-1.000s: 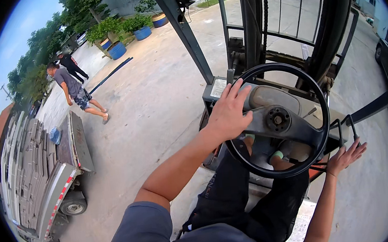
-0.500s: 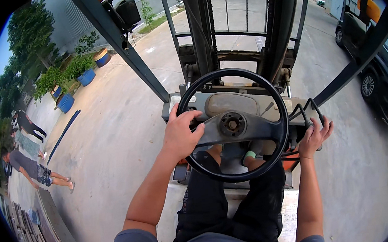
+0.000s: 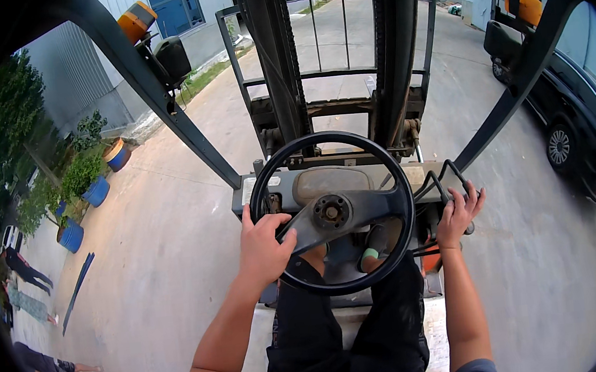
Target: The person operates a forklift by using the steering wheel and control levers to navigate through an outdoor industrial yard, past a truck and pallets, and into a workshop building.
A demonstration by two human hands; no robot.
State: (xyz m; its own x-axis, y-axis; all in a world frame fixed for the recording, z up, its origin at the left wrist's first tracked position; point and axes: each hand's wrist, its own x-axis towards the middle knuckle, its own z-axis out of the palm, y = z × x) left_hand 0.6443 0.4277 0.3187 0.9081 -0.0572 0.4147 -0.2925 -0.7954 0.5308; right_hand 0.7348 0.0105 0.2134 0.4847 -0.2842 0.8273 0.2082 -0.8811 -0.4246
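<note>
The left hand grips the steering wheel at its left rim, lower than a second ago (the wheel has turned); the view now faces the mast. The right hand rests with fingers spread on the levers right of the wheel.
</note>
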